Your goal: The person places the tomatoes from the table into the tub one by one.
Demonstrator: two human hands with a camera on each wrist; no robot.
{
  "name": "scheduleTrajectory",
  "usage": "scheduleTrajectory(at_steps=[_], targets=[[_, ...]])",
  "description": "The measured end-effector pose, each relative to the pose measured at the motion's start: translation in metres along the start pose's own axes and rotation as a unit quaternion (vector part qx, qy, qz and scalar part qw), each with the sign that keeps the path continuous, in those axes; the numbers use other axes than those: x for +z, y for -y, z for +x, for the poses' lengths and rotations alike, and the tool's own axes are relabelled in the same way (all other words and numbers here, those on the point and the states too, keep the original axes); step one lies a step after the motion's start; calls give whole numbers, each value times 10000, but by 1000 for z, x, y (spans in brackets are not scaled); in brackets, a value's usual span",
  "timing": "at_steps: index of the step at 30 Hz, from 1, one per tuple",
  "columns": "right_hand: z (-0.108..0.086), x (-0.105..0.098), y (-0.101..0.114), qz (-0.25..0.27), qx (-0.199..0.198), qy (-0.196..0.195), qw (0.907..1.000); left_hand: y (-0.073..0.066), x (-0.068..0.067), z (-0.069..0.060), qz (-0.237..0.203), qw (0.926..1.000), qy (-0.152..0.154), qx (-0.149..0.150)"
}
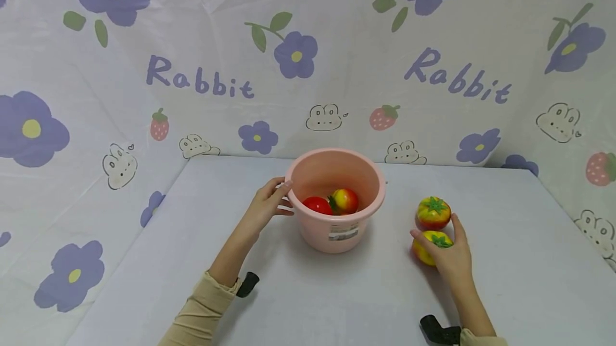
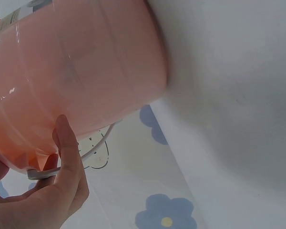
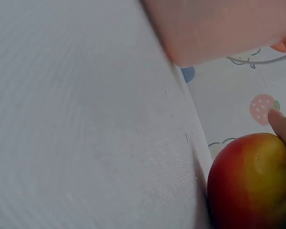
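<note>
A pink plastic bucket [image 1: 337, 233] stands upright on the table, a red toy tomato [image 1: 317, 205] and a red-yellow one [image 1: 345, 201] inside. My left hand [image 1: 263, 204] grips its rim on the left side, thumb on top and fingers beneath, beside the thin handle [image 2: 99, 145]. To the right of the bucket, two yellow-red toy tomatoes with green leafy tops lie close together, the far one [image 1: 433, 213] behind the near one [image 1: 423, 252]. Over the near one is my right hand [image 1: 452, 260], thumb and fingers spread around it; firm contact is not visible.
A white cloth covers the table [image 1: 337, 303]. Behind it hangs a curtain [image 1: 337, 84] printed with flowers, rabbits and strawberries. Black straps or mounts [image 1: 247, 285] sit at both wrists. The bucket bears a label [image 1: 343, 232] on its front.
</note>
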State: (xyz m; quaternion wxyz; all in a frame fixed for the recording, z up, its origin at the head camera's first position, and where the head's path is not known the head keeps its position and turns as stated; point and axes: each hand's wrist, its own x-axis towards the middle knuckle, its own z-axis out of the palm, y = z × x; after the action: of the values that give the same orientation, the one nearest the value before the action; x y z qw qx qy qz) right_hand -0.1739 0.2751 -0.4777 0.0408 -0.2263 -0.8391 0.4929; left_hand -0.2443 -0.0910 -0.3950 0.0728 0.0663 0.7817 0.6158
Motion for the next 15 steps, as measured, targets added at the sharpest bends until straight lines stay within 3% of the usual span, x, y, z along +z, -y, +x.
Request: scheduleTrajectory(at_steps=[9, 15], targets=[[0, 2, -1, 157, -99, -32, 9998, 0, -1, 0, -26, 10000, -18, 0], [-6, -2, 3, 513, -230, -363, 9978, 0, 0, 1, -21, 10000, -15, 9]])
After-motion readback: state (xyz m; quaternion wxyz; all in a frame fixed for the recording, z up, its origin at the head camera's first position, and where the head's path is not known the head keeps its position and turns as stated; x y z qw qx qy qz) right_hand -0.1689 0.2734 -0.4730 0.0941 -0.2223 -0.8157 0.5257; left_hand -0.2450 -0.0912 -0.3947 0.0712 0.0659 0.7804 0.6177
